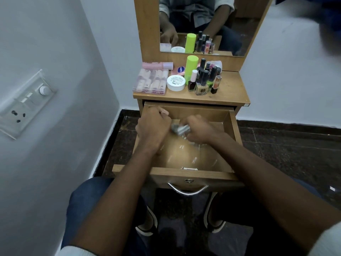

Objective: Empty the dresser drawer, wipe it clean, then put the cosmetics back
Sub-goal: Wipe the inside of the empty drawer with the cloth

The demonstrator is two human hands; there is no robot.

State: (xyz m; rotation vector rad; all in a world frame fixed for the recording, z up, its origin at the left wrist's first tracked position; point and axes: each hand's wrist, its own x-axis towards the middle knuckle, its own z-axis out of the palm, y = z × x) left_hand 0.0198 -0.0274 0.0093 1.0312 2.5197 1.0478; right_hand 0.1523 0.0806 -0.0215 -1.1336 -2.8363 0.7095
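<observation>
Open drawer [186, 173], right hand [198, 131] grips cloth [180, 128] (blurred)

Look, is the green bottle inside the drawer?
No, the green bottle stands on the dresser top, above the open drawer.

Left hand [154, 126] fisted; right hand [198, 131] curled; forearms extended forward.

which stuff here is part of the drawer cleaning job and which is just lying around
Job: open drawer, clear plastic liner gripped by left hand and right hand, nail polish bottles, white cream jar, clear cosmetics case.
Lying about: wall switchboard, mirror.
</observation>
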